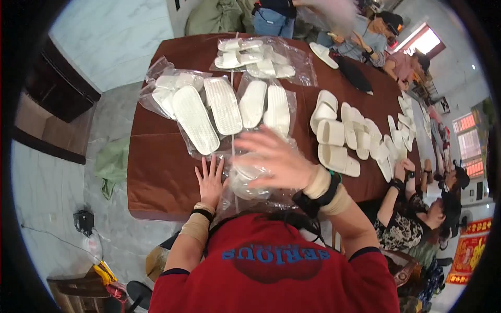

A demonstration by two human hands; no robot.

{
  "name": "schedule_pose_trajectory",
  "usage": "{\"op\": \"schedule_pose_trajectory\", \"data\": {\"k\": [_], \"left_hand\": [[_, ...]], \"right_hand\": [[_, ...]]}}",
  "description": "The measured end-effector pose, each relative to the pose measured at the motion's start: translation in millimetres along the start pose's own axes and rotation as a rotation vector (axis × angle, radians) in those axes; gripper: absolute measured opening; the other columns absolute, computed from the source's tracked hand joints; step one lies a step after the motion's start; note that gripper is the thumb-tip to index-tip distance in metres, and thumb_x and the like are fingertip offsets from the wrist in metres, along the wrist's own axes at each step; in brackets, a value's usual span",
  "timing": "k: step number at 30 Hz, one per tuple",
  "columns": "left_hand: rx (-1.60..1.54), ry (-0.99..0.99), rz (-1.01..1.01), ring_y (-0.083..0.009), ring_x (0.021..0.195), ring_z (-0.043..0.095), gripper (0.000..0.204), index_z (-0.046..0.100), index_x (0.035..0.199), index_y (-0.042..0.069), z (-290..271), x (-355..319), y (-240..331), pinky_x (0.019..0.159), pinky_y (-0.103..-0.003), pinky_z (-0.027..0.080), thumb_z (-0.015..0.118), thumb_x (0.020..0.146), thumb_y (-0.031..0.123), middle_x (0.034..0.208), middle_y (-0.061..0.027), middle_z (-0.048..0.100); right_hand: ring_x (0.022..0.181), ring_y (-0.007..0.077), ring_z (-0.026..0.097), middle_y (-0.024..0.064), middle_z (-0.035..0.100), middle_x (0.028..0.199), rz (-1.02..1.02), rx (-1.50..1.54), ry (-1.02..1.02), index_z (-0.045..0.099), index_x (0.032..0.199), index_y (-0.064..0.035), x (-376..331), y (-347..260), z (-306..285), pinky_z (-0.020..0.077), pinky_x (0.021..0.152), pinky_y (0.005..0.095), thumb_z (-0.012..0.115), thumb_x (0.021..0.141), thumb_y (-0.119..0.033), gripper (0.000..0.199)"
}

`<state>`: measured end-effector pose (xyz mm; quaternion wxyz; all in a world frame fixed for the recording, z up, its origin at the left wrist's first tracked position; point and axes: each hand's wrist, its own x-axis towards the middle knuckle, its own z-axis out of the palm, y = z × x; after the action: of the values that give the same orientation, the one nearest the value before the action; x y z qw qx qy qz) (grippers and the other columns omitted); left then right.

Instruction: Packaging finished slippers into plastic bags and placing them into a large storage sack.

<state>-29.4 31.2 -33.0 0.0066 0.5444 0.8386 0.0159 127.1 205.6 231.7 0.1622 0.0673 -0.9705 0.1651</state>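
Slippers | left hand spread wide | right hand wide, blurred — loose plastic could snag fingers, dragging a pair askew

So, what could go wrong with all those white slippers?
The right hand is over a crinkled clear bag, so its fingers might snag or tear the plastic. The unbagged white slippers off to the right overlap each other, so a bump could perhaps knock some out of place.
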Motion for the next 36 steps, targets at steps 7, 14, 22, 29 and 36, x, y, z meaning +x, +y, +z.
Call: {"op": "schedule_pose_trajectory", "data": {"k": [7, 14, 22, 29, 36], "left_hand": [[-0.125, 0.003, 0.012, -0.0375, 0.147, 0.005, 0.077, 0.027, 0.152, 0.025, -9, 1, 1, 0.113, -0.065, 0.004, 0.055, 0.084, 0.049, 0.161, -0.0054, 0.010], [-0.149, -0.042, 0.001, -0.0344, 0.148, 0.002, 0.070, 0.027, 0.152, 0.023, -19, 2, 4, 0.113, -0.063, 0.003, 0.049, 0.090, 0.046, 0.161, -0.0040, 0.012], [-0.119, 0.001, 0.059, -0.0374, 0.147, 0.007, 0.068, 0.032, 0.150, 0.022, -9, -3, -5, 0.114, -0.061, 0.002, 0.043, 0.090, 0.054, 0.160, -0.0062, 0.016], [-0.370, 0.174, 0.070, -0.0381, 0.146, 0.013, 0.060, 0.047, 0.141, 0.018, -2, 2, 4, 0.114, -0.063, 0.004, 0.043, 0.092, 0.052, 0.154, -0.0099, 0.032], [-0.061, -0.149, -0.027, -0.0381, 0.144, 0.016, 0.058, 0.048, 0.140, 0.018, -25, 2, 7, 0.114, -0.065, 0.005, 0.046, 0.091, 0.050, 0.149, -0.0091, 0.038]], "right_hand": [[0.092, 0.0331, 0.063, 0.0153, 0.066, 0.099, 0.739, 0.123, 0.183, 0.062, 0.107, -0.0074, -146, 69, 42, 0.0498, 0.081, 0.0393, 0.059, 0.088, -0.010, 0.019], [0.112, 0.0366, 0.054, 0.0188, 0.059, 0.118, 1.012, 0.144, 0.228, 0.054, 0.126, -0.0121, -168, 77, 117, 0.0444, 0.094, 0.0431, 0.055, 0.082, -0.003, 0.045], [0.124, 0.0327, 0.048, 0.0178, 0.058, 0.126, 0.573, -0.073, -0.146, 0.051, 0.135, -0.0140, -147, 81, 130, 0.0397, 0.103, 0.0440, 0.062, 0.076, -0.001, 0.061], [0.109, 0.0323, 0.056, 0.0161, 0.063, 0.109, 0.409, -0.076, 0.081, 0.064, 0.115, -0.0146, -128, 78, 114, 0.0458, 0.089, 0.0428, 0.065, 0.084, -0.025, 0.033], [0.084, 0.0357, 0.061, 0.0193, 0.061, 0.085, 0.824, 0.166, 0.007, 0.063, 0.095, -0.0024, -104, 85, 96, 0.0459, 0.074, 0.0438, 0.062, 0.088, -0.040, 0.039]]}}
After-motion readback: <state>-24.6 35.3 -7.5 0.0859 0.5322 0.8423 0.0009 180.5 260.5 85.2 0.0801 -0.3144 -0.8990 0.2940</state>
